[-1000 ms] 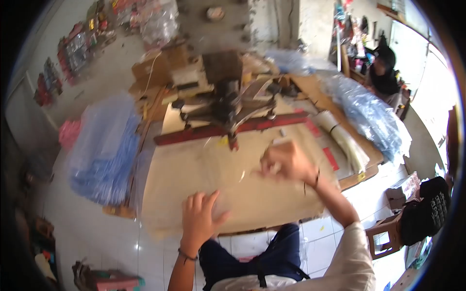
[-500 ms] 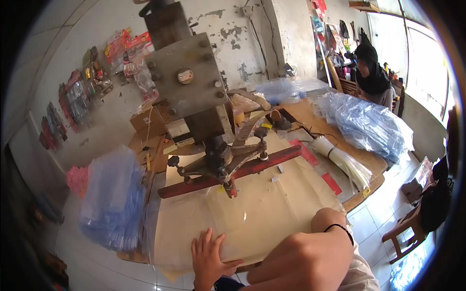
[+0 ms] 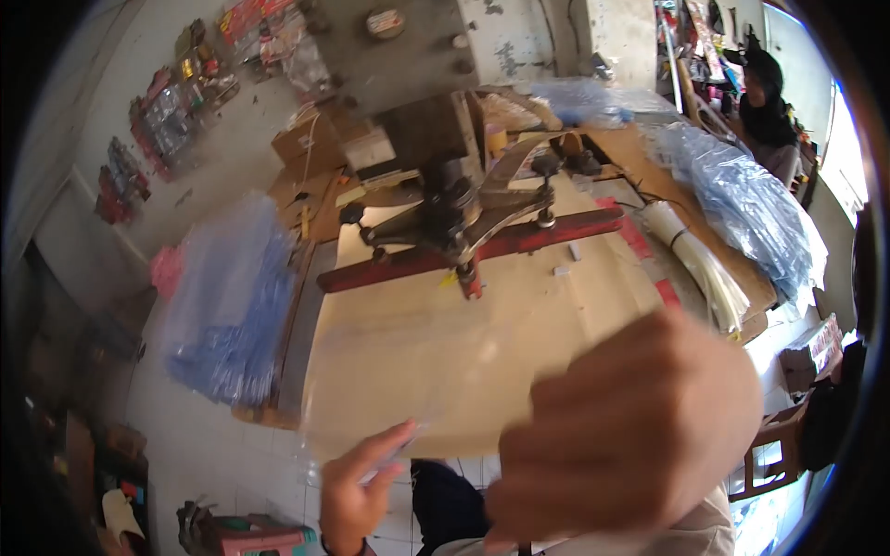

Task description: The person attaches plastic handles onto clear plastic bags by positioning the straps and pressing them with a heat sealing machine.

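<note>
At the near edge of the tan board (image 3: 593, 324), my left hand (image 3: 357, 491) pinches a clear plastic sheet (image 3: 371, 389), index finger above and thumb below. The sheet lies over the board's left part and is hard to see against it. My right hand (image 3: 630, 417), smeared by motion, is curled closed in front of the board's right side. Whatever is inside its fingers is hidden. Beyond both hands, a press head with a red bar (image 3: 556, 233) stands over the board.
A pile of bluish plastic sheets (image 3: 227, 306) is at the left. A tied bundle of white strips (image 3: 695, 259) and a heap of clear bluish plastic (image 3: 742, 204) lie at the right. Another person (image 3: 769, 116) is at the back right. A cardboard box (image 3: 311, 148) stands behind the press.
My left hand has gone from lying spread on the board to pinching the sheet at its near edge. My right hand has risen closer to the camera. The view has shifted.
</note>
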A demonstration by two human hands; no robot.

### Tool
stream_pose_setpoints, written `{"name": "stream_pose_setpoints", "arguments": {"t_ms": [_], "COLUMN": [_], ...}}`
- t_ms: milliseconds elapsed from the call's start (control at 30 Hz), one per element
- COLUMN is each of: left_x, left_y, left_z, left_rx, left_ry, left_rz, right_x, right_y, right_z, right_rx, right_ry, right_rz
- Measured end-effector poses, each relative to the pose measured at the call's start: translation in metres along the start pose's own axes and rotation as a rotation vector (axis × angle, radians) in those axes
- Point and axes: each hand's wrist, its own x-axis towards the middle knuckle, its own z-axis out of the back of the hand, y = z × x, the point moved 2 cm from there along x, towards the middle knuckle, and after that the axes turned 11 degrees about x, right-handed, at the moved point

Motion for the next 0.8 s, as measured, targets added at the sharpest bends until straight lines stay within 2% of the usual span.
{"name": "stream_pose_setpoints", "arguments": {"t_ms": [67,167,367,433,533,600,667,700,800], "left_x": [-0.014,-0.011,0.028,0.047,0.062,0.064,0.060,0.057,0.049], "left_y": [-0.010,-0.030,-0.025,-0.008,0.011,0.012,0.004,-0.004,-0.023], "left_z": [0.041,0.074,0.078,0.068,0.055,0.056,0.060,0.063,0.074], "left_rx": [0.214,-0.454,-0.904,-0.980,-0.928,-0.948,-0.986,-1.106,-1.387], "left_ry": [-0.164,-0.169,-0.069,-0.006,-0.006,0.028,0.095,0.115,0.166], "left_rz": [-0.304,-0.309,-0.188,-0.128,-0.070,-0.129,-0.197,-0.215,-0.263], "right_x": [0.001,0.004,0.009,0.009,0.008,0.004,0.000,0.001,-0.001], "right_y": [-0.016,-0.030,-0.034,-0.052,-0.076,-0.091,-0.090,-0.081,-0.058], "right_z": [0.008,0.021,0.024,0.021,0.015,0.015,0.020,0.026,0.027], "right_rx": [-0.011,-0.057,-0.407,-0.306,-0.270,-0.327,-0.140,-0.125,0.102], "right_ry": [-0.032,-0.044,-0.057,-0.028,0.015,0.027,0.014,-0.003,-0.201], "right_rz": [-0.016,-0.064,-0.254,-0.360,-0.482,-0.424,-0.437,-0.363,-0.324]}}
